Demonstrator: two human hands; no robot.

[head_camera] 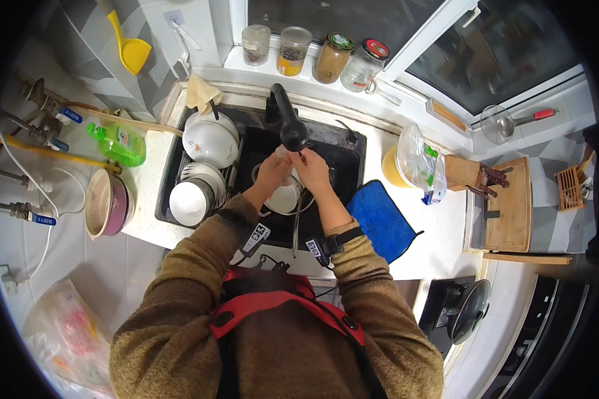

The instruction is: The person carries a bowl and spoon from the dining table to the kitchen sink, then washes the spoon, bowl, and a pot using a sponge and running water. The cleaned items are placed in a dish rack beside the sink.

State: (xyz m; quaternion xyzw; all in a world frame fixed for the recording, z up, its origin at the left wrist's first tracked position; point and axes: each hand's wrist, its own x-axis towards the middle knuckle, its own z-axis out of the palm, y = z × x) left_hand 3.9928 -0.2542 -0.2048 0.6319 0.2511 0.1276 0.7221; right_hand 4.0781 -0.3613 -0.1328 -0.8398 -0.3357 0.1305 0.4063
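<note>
Both my hands are together under the black faucet, over the black sink. Between the fingertips is a small pale, wet thing, perhaps a cloth or scrubber; its kind is not clear. My left hand grips it from the left. My right hand meets it from the right, its fingers pinched and partly hidden by the faucet head. Below them a white bowl lies in the basin among other dishes. A long, thin utensil handle rises towards the sink's front edge.
Stacked white bowls and a white cup-like bowl fill the rack at left. A blue cloth lies right of the sink. Green detergent stands left; jars line the sill. A knife block is farther right.
</note>
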